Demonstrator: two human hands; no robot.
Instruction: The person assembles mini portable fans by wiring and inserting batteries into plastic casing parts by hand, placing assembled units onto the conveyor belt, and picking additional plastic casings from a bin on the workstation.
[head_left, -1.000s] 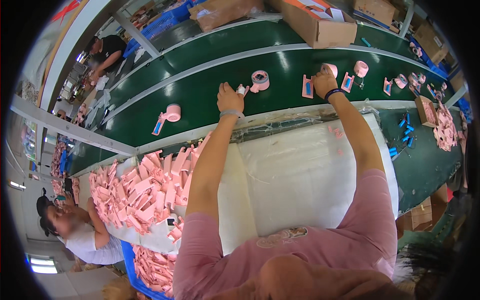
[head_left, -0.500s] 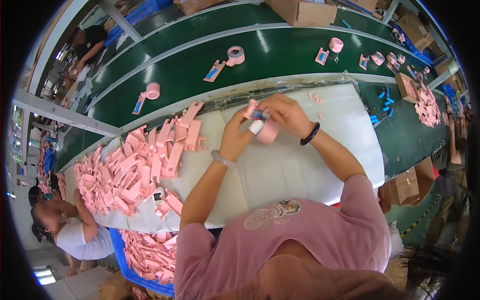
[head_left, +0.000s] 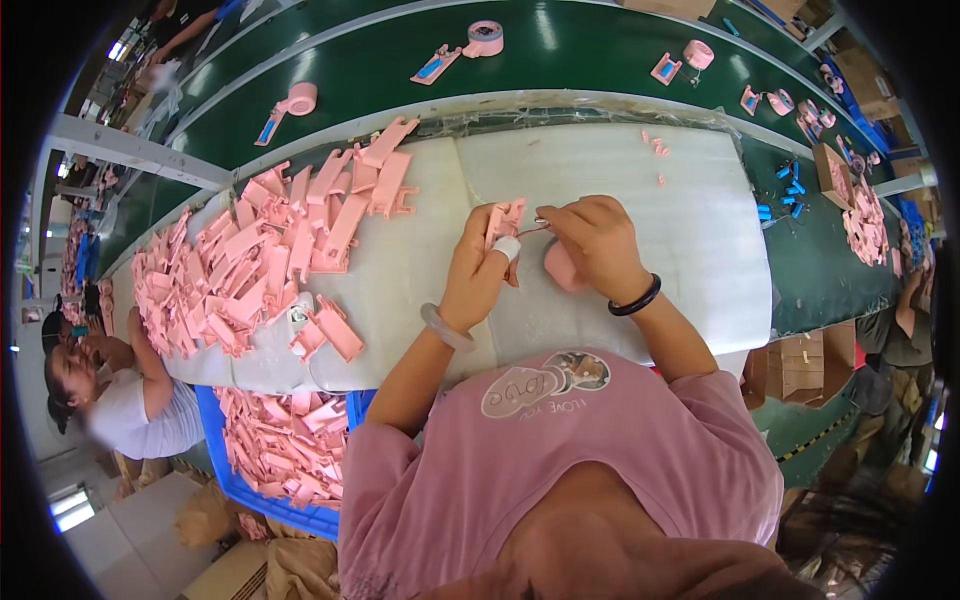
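Note:
My left hand (head_left: 474,276), its thumb wrapped in white, grips a small pink plastic handle housing (head_left: 507,220) with the open side facing up. The fingers of my right hand (head_left: 603,250) are pinched on thin wires (head_left: 530,231) that run across from the housing. A small pale piece at those fingertips is too small to name. Under my right hand is a round pink part (head_left: 564,268), partly hidden by the fingers; whether it is held or rests on the mat cannot be told.
Left on the white mat (head_left: 420,290) lies a heap of pink housings (head_left: 255,255). A blue crate (head_left: 217,452) below holds more. Pink assemblies (head_left: 485,40) lie on the green conveyor (head_left: 370,70). Blue cylinders (head_left: 790,185) and pink pieces (head_left: 866,228) are at right. A co-worker (head_left: 150,400) sits left.
My hands have drawn slightly apart, and wires now show between them. The blue cylinder seen earlier in the housing no longer shows. The whole view has shifted with my head.

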